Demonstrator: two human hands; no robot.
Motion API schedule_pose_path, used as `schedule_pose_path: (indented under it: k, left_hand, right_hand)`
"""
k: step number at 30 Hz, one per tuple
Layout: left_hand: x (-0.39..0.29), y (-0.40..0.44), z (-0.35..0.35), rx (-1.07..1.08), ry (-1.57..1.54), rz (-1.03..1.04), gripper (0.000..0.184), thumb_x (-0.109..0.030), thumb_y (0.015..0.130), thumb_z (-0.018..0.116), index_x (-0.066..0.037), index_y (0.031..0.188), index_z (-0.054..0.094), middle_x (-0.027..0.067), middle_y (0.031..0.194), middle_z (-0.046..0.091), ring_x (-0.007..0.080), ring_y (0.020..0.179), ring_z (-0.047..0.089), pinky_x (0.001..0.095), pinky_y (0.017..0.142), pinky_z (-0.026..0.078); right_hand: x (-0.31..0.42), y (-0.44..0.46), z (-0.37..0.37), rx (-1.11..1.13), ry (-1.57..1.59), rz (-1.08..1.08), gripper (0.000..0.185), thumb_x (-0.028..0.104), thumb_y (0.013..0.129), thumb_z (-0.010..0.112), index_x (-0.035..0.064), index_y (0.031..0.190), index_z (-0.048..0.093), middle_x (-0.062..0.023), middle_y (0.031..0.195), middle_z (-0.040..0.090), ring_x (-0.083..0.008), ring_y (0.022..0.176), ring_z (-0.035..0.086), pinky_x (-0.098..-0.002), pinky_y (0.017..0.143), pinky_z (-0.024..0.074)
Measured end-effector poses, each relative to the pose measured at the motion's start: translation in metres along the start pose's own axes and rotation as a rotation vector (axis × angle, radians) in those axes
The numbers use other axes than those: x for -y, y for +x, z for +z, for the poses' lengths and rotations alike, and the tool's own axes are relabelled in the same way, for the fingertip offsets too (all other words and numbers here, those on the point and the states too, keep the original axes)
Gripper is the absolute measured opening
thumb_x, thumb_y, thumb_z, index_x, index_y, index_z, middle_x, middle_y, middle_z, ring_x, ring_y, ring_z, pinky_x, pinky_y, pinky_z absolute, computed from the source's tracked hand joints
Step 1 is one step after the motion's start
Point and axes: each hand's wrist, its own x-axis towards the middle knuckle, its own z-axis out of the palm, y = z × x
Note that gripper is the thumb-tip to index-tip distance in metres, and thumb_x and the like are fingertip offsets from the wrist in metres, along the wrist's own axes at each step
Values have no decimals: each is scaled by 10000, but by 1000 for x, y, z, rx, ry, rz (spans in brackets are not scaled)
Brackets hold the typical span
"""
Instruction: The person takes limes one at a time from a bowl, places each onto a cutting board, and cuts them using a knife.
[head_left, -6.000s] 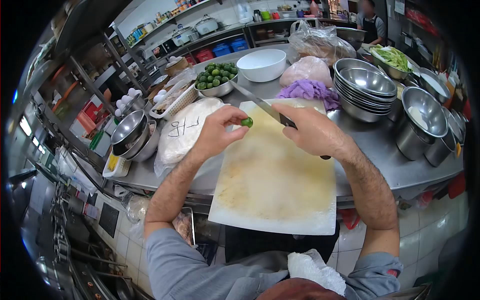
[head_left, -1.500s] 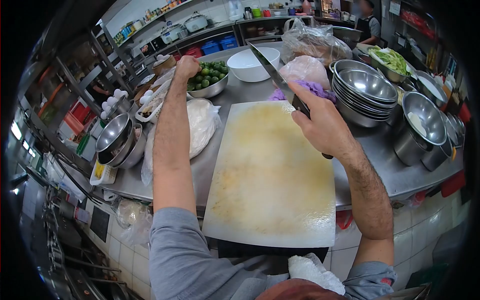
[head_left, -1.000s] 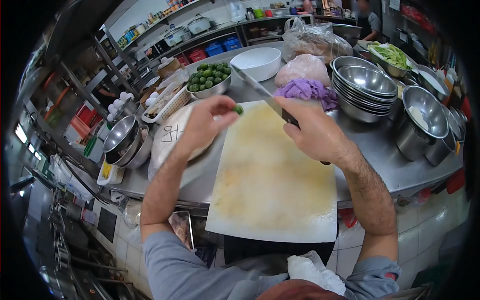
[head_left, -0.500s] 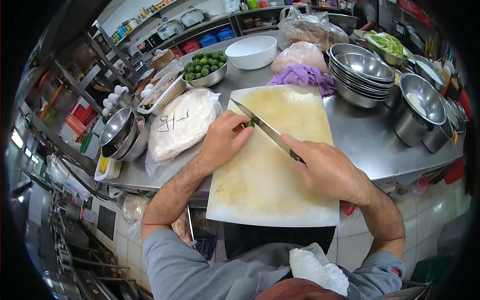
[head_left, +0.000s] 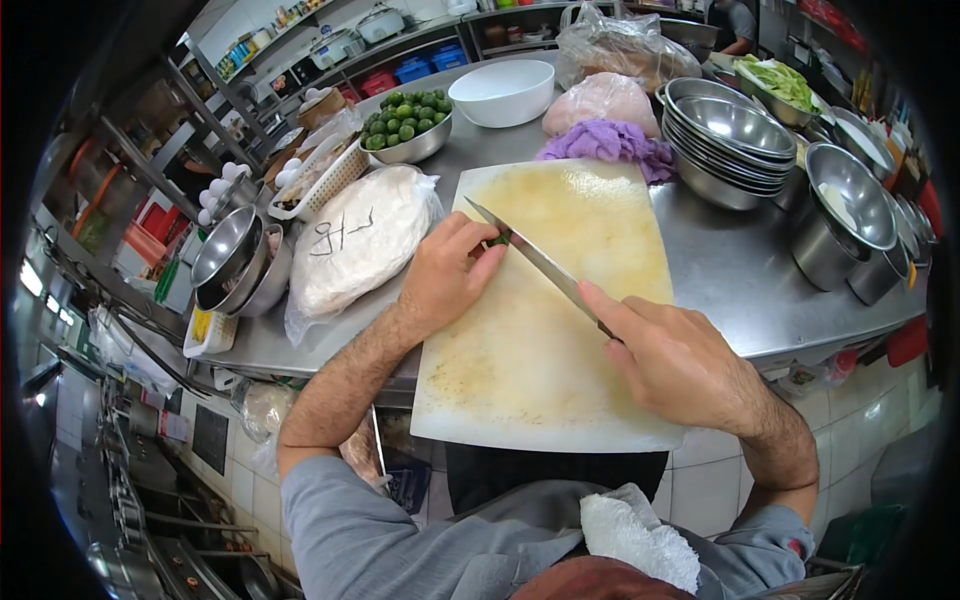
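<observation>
Beside left hand [head_left: 450, 276], black-lettered bag [head_left: 368, 248]

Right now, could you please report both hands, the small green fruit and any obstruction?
Left hand pinching small green fruit, mostly hidden. Right hand gripping long steel knife, blade at fruit. Possible obstruction: left fingertips close beside blade.
</observation>
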Motion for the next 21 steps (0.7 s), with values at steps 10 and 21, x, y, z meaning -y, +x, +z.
schedule_pose_path:
  k: [10, 21]
  left_hand:
    - [2, 1, 0, 0, -30, -5, 154, -42, 805, 720, 3, 937, 654, 90, 845, 616, 192, 710, 631, 303, 633, 507]
    - [2, 2, 0, -7, -31, 3, 149, -41, 800, 725, 0, 923, 653, 88, 835, 611, 190, 698, 627, 303, 623, 505]
  right_hand:
    - [-2, 28, 6, -18, -94, -31, 585, 81, 883, 569, 57, 1425, 352, -208, 924, 609, -399, 847, 617, -472, 731, 490]
    - [-8, 54, 9, -6, -53, -71, 551, 82, 895, 531, 28, 1413, 352, -243, 998, 621, -410, 930, 613, -482, 798, 488]
